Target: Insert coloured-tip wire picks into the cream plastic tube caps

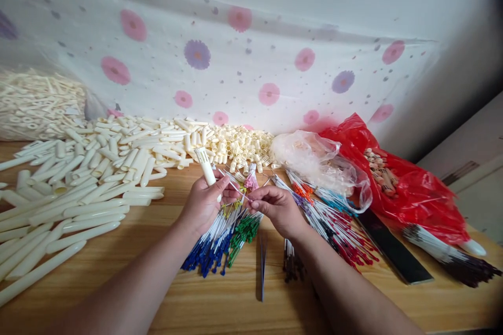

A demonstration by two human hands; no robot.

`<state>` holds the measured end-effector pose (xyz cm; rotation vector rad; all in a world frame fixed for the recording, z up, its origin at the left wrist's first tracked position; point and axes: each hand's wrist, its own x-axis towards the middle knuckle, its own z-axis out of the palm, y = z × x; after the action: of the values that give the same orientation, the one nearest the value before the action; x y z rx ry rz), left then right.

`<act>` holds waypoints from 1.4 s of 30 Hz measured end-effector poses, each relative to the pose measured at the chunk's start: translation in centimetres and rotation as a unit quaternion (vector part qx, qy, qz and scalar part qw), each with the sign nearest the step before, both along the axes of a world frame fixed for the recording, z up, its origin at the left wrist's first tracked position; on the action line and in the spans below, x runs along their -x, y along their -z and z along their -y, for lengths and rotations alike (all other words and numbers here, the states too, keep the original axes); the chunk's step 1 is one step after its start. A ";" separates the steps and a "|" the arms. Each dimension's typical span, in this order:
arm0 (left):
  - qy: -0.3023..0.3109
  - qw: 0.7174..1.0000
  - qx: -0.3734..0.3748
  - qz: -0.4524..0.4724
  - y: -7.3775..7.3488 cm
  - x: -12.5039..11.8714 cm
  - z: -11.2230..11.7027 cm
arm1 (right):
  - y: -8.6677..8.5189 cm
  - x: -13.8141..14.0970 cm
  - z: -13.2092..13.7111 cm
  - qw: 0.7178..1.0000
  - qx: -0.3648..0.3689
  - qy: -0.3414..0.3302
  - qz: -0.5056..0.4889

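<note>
My left hand (204, 203) is closed on a cream plastic pen barrel (208, 171) with a slotted upper end, tilted up between thumb and palm. A thin white pen refill (238, 189) runs from the left fingertips across to my right hand (277, 208), whose thumb and forefinger pinch its end. Beneath the hands lie bundles of refills with blue ends (208, 251) and green ends (244, 233). Pink-ended refills (251, 178) stand just behind the fingers. Below, on the wooden table (220, 309), rest metal tweezers (262, 267).
Long cream barrels (78, 214) heap up on the left, with short slotted pieces (243, 144) at the back. On the right are red-ended refills (353, 246), a clear plastic bag (314, 159), a red bag (416, 199), a flat black bar (395, 246) and dark-ended refills (451, 259).
</note>
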<state>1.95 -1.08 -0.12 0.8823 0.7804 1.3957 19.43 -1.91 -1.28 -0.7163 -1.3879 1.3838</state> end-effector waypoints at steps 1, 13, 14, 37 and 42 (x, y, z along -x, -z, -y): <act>0.003 1.000 -0.001 0.004 0.0 0.0 0.0 | 0.0 0.0 0.0 1.000 -0.008 0.009 0.002; -0.002 0.999 -0.021 0.048 0.0 -0.3 0.4 | -0.2 0.1 0.3 0.977 -0.193 0.061 0.070; -0.004 0.998 -0.024 0.051 0.0 -0.3 0.4 | -0.2 0.2 0.3 0.975 -0.201 0.062 0.070; 0.083 0.995 0.009 0.051 0.2 -1.0 1.3 | 0.4 0.6 0.3 0.991 -0.122 0.062 -0.002; 0.084 0.994 0.020 0.072 0.6 -0.9 1.4 | -0.1 0.4 0.4 0.974 -0.209 0.073 0.058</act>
<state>2.85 -2.46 -0.67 0.7881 0.6086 1.2759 19.05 -2.34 -1.22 -0.6108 -1.6186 0.9051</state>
